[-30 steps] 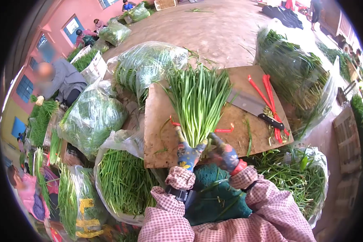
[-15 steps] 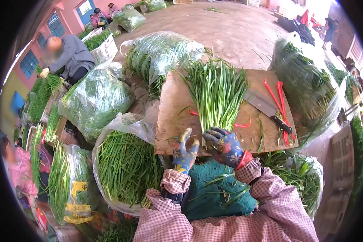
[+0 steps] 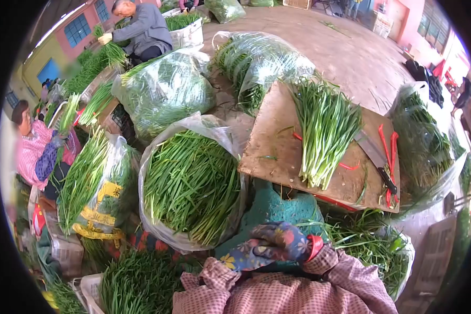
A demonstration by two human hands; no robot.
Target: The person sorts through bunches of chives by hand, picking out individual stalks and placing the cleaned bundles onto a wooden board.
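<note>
My left hand (image 3: 244, 257) and my right hand (image 3: 288, 242), in flowered gloves, meet close to my body above a teal cloth (image 3: 285, 212). The right one overlaps the left; their fingers are blurred and partly hidden, so their grip cannot be made out. Beyond them, a bunch of green garlic chives (image 3: 328, 133) lies fanned out on a wooden board (image 3: 269, 149), pale cut ends toward me. A knife (image 3: 377, 159) with a black handle rests to its right. Red ties (image 3: 392, 152) lie on the board beside the knife, and another red strip is partly under the bunch.
An open bag of chives (image 3: 191, 183) stands left of the board, with wrapped bags (image 3: 162, 97) behind it. Another bag (image 3: 421, 141) flanks the right side. Loose greens (image 3: 369, 246) lie at my right knee. Co-workers (image 3: 149, 29) sit at the left among greens.
Both hands have left the base of the chive bunch and come back together near my body. The bunch stays on the board. My view has turned left.
</note>
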